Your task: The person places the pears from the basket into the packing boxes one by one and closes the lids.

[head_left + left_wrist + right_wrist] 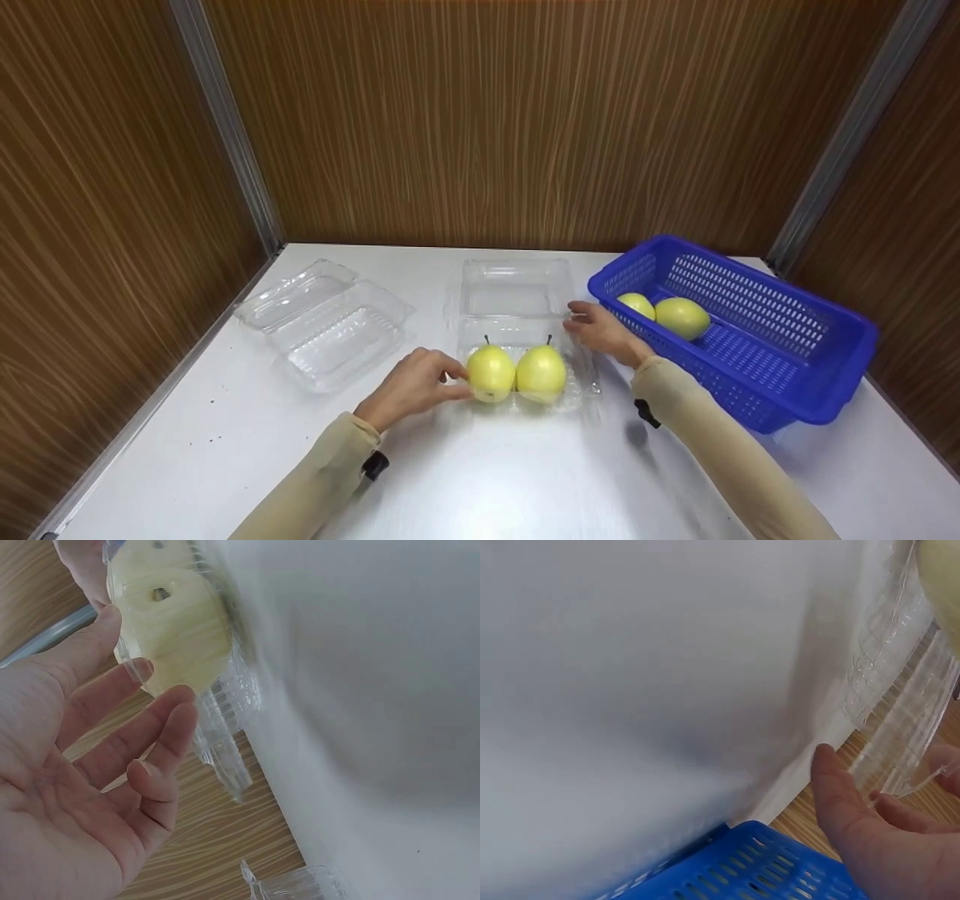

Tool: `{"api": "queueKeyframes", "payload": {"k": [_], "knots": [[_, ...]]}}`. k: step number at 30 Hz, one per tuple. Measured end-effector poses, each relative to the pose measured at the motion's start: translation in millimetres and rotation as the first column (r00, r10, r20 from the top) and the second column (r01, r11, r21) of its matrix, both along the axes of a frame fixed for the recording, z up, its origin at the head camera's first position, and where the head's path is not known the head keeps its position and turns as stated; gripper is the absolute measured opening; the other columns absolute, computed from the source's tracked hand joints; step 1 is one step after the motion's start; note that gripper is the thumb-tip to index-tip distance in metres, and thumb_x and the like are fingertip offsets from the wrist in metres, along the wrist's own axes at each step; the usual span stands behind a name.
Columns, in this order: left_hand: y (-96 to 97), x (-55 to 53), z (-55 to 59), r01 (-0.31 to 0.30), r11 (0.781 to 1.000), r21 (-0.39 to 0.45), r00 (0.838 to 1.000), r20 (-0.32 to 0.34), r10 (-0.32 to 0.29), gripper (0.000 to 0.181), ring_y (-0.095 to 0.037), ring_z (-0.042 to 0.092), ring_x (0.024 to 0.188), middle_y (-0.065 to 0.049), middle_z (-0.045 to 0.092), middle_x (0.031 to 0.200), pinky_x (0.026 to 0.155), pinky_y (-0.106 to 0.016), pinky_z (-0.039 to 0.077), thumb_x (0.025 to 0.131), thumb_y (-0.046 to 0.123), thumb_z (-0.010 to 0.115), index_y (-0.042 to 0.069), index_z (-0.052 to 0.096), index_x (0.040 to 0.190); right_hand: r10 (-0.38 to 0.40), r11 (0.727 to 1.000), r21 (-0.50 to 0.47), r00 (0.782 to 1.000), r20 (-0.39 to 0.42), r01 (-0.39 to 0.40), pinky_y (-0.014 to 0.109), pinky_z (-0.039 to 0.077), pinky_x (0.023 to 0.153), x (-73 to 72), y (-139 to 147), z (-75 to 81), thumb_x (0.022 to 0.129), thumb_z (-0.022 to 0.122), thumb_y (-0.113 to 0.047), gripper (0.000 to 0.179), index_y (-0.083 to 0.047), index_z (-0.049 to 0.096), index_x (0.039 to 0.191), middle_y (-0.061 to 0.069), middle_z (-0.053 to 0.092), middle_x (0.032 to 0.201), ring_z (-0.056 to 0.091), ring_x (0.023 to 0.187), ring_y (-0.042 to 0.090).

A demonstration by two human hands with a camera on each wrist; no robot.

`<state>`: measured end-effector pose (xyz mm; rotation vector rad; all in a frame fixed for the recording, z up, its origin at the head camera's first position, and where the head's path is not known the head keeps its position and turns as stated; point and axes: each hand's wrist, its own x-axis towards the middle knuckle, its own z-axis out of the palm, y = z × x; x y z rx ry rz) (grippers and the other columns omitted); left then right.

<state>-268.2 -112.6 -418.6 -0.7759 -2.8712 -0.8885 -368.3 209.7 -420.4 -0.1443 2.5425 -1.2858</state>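
Two round yellow pears with dark stems, a left pear [491, 373] and a right pear [541, 373], sit side by side in the near half of a clear plastic clamshell container [516, 296]. The container's lid lies folded back, away from me. My left hand [420, 382] holds the near left rim with thumb and index finger, beside the left pear; in the left wrist view the index fingertip [141, 669] shows through the plastic. My right hand [604, 330] is at the container's right side near the fold, its fingers spread and touching the plastic edge.
A blue perforated basket [840, 360] stands at the right with two more yellow pears [681, 318] in it, close to my right forearm. Another clear clamshell container [345, 349] lies unfolded at the left. Wood-grain panels [525, 127] enclose the white table [247, 450].
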Motion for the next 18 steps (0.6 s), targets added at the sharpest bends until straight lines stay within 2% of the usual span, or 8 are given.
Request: {"api": "queueKeyframes", "payload": {"k": [5,10,13,18], "knots": [[0.1,-0.3,0.8,-0.004,1.0,-0.005,1.0,0.014,0.004,0.024,-0.007,0.054,0.069,0.005,0.074,0.085,0.062,-0.023,0.043,0.081,0.034,0.078,0.016,0.079,0.097,-0.007,0.998,-0.065,0.991,-0.136,-0.002,0.052,0.034,0.113,-1.1,-3,-5.5,0.102,0.049,-0.017,0.052,-0.002,0.034,0.15,0.02,0.037,0.154,0.036,0.142,0.037],[-0.4,-1.0,0.9,-0.005,1.0,-0.011,1.0,0.017,0.005,0.024,-0.006,0.054,0.068,0.006,0.073,0.084,0.061,-0.023,0.044,0.081,0.035,0.079,0.016,0.08,0.096,-0.043,0.979,-0.203,0.968,-0.249,-0.009,0.049,0.042,0.108,-0.6,-8,-11.1,0.099,0.049,-0.004,0.045,0.0,0.039,0.143,0.027,0.043,0.143,0.044,0.135,0.04],[-0.7,-1.4,0.8,-0.001,1.0,-0.02,1.0,0.0,0.001,0.022,-0.006,0.055,0.07,0.005,0.073,0.084,0.063,-0.024,0.044,0.081,0.034,0.079,0.017,0.08,0.094,-0.062,0.962,-0.274,0.957,-0.282,-0.018,0.047,0.046,0.102,0.8,-9,-12.1,0.098,0.048,0.001,0.05,-0.004,0.031,0.144,0.029,0.043,0.137,0.048,0.129,0.044],[-1.6,-1.6,0.6,0.005,1.0,-0.018,1.0,-0.007,-0.006,0.021,-0.007,0.059,0.074,0.005,0.074,0.085,0.066,-0.025,0.047,0.08,0.033,0.079,0.016,0.08,0.093,-0.085,0.955,-0.295,0.967,-0.239,0.011,0.049,0.047,0.102,3.0,-8,-10.8,0.1,0.048,-0.004,0.075,-0.019,0.0,0.155,0.028,0.041,0.139,0.05,0.128,0.041]]}}
